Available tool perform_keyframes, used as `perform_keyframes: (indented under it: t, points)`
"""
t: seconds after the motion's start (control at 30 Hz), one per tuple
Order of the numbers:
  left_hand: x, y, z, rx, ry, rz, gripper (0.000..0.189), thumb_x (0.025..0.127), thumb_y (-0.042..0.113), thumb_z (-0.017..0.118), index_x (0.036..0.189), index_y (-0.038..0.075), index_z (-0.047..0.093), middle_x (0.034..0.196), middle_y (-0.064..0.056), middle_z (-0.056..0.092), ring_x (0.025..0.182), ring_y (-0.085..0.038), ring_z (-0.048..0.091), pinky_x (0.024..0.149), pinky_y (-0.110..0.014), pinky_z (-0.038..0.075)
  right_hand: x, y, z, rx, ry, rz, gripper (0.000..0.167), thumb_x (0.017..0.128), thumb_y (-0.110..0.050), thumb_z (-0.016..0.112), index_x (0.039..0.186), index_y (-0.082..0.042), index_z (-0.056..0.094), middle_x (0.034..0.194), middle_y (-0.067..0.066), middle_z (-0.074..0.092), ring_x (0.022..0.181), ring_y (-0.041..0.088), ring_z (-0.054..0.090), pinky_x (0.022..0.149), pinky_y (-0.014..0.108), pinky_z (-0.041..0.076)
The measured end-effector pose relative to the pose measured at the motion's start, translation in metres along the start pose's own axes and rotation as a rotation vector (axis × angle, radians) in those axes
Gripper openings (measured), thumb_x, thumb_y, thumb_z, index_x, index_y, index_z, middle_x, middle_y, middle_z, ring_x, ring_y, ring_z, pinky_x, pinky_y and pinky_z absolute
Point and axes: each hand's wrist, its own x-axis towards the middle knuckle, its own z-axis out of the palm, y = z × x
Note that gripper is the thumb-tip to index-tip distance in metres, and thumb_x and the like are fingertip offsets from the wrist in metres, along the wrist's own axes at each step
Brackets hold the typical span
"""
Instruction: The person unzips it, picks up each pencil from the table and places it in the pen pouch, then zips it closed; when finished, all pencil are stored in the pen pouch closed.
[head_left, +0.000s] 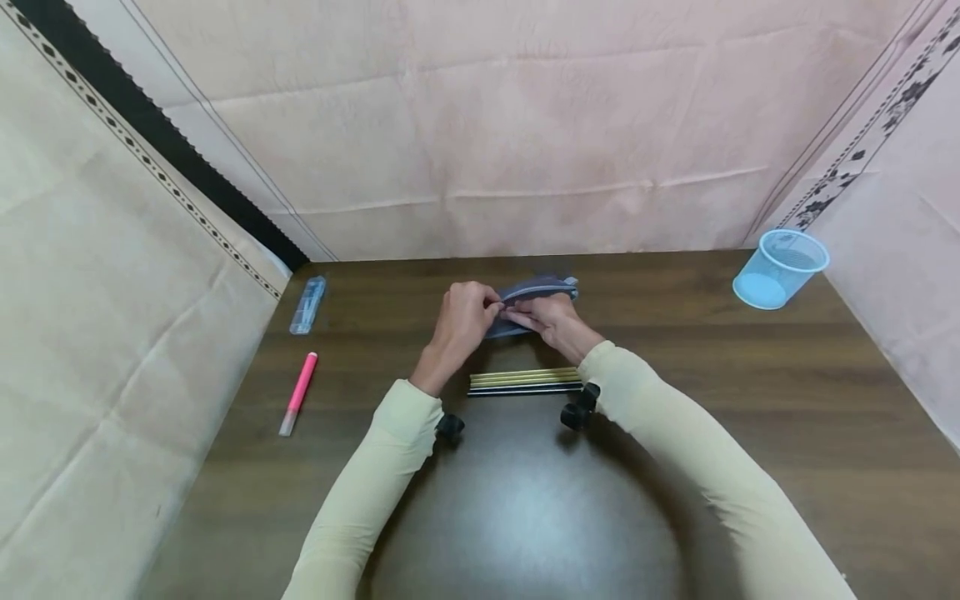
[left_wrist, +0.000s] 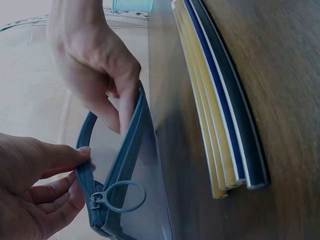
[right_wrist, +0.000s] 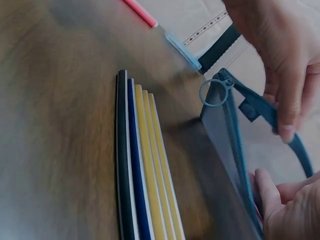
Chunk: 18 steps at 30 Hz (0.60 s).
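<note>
A zippered pouch [head_left: 525, 292] with blue edging and see-through sides stands unzipped at the table's far side; a ring pull [left_wrist: 127, 196] hangs from its zipper. My left hand [head_left: 468, 312] pinches one zippered edge of the mouth between thumb and fingers. The fingers of my right hand [head_left: 551, 319] reach down into the mouth, fairly straight. Whether they touch anything inside is hidden; a small red bit shows beside them in the right wrist view. Nearer me lie several slim pencils [head_left: 525, 383] side by side, yellow, blue and black with pale stripes.
To the left on the wooden table [head_left: 225, 500] are a pink marker [head_left: 302, 387] and a flat, clear blue plastic item [head_left: 308, 305]. A translucent blue cup [head_left: 780, 268] stands at the far right corner. Pale cloth [head_left: 525, 150] hangs behind the table.
</note>
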Motion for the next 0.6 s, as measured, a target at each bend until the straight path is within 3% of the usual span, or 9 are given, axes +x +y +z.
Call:
perform_keyframes:
  t: [0.13, 0.27, 0.33, 0.5, 0.6]
  points:
    - [0.0, -0.002, -0.001, -0.003, 0.004, -0.014, 0.013, 0.093, 0.014, 0.073, 0.099, 0.005, 0.08, 0.095, -0.01, 0.077, 0.077, -0.019, 0.065, 0.07, -0.029, 0.057, -0.017, -0.005, -0.009, -0.138, -0.044, -0.018, 0.038, 0.096, 0.004, 0.061, 0.134, 0.006, 0.059, 0.129, 0.024, 0.067, 0.111, 0.029, 0.071, 0.096, 0.033, 0.055]
    - [0.001, -0.005, -0.002, 0.009, 0.009, -0.012, 0.014, 0.093, 0.014, 0.073, 0.1, 0.005, 0.08, 0.098, -0.011, 0.078, 0.079, -0.02, 0.067, 0.073, -0.03, 0.058, -0.036, -0.004, -0.018, -0.412, -0.117, -0.132, 0.029, 0.1, -0.002, 0.059, 0.125, 0.01, 0.064, 0.112, 0.026, 0.073, 0.097, 0.03, 0.076, 0.098, 0.042, 0.055]
    - [0.002, -0.006, -0.003, 0.013, 0.016, -0.008, 0.013, 0.093, 0.014, 0.073, 0.099, 0.005, 0.08, 0.097, -0.011, 0.078, 0.079, -0.019, 0.067, 0.072, -0.03, 0.058, -0.042, -0.001, -0.023, -0.643, -0.174, -0.27, 0.025, 0.1, -0.005, 0.06, 0.119, 0.01, 0.068, 0.103, 0.024, 0.075, 0.09, 0.03, 0.077, 0.092, 0.044, 0.058]
    - [0.002, -0.008, -0.002, 0.007, 0.026, -0.002, 0.013, 0.093, 0.014, 0.073, 0.098, 0.005, 0.08, 0.096, -0.01, 0.078, 0.078, -0.018, 0.067, 0.07, -0.03, 0.057, -0.049, 0.007, -0.036, -1.363, -0.269, -0.767, 0.011, 0.094, -0.007, 0.069, 0.096, 0.0, 0.078, 0.087, 0.01, 0.076, 0.074, 0.017, 0.069, 0.071, 0.035, 0.058]
    - [0.002, -0.009, -0.002, 0.002, 0.023, -0.001, 0.013, 0.093, 0.014, 0.072, 0.098, 0.005, 0.08, 0.096, -0.009, 0.078, 0.079, -0.018, 0.068, 0.071, -0.03, 0.057, -0.049, 0.01, -0.043, -1.55, -0.406, -0.921, 0.008, 0.091, -0.002, 0.072, 0.088, -0.005, 0.078, 0.082, 0.003, 0.075, 0.072, 0.01, 0.063, 0.07, 0.032, 0.056]
